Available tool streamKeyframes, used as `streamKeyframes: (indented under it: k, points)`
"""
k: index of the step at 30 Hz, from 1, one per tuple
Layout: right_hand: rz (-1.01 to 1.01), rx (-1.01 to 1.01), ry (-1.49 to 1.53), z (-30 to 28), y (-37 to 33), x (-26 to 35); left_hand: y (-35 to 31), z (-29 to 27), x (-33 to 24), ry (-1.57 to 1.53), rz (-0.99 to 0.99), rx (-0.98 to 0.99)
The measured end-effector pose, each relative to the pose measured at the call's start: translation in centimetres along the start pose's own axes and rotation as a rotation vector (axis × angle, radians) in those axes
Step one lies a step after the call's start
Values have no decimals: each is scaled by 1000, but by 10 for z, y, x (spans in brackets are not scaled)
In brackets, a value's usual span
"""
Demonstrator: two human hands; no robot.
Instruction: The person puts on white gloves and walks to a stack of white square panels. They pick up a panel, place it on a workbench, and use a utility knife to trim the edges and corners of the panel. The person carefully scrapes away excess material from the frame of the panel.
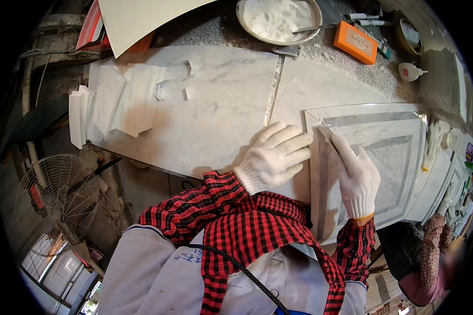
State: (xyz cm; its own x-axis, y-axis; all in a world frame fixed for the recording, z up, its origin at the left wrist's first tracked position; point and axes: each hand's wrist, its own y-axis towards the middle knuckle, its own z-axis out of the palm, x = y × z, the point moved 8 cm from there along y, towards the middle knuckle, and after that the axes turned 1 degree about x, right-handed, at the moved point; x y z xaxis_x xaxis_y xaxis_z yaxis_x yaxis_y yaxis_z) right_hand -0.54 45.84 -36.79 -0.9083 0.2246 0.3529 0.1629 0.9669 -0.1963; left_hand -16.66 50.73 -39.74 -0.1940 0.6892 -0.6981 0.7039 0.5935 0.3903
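White-and-grey framed marble-patterned panel point(370, 170): lay at three o'clock on the pale surface point(215, 126).
Left hand point(278, 157): white-gloved, fingers slightly apart, just beside the panel's nine o'clock edge; contact could not be told.
Right hand point(358, 176): white-gloved, lay over the panel, fingers toward its ten o'clock corner; whether they clamped anything could not be told.
Orange rectangular box point(356, 43): sat between one and two o'clock.

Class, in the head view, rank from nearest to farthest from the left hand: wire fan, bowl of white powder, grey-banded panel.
1. Grey-banded panel: just right of the left hand.
2. Bowl of white powder: beyond the hand, at the top edge.
3. Wire fan: farther off, lower left.
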Motion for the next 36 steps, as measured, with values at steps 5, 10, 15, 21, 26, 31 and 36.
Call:
streamKeyframes:
  k: [5, 10, 15, 21, 26, 31, 36]
  points:
    - [-22, 7, -28, 12, 5, -4, 3, 1, 3, 33, -50, 56]
    - [-41, -20, -35, 7, 14, 1, -5, 5, 4, 84, -47, 62]
    - [21, -38, -37, 3, 11, -8, -9, 7, 8, 68, -83, 59]
    - [97, -48, -46, 20, 2, 8, -3, 4, 6, 78, -78, 62]
    - [125, -42, 28, 13, 3, 8, -1, 2, 7, 55, -79, 56]
    - [82, -79, 5, 18, 0, 13, 0, 3, 5, 59, -68, 37]
    - [78, -78, 67, 4, -16, -2, -1, 2, 6, 48, -80, 34]
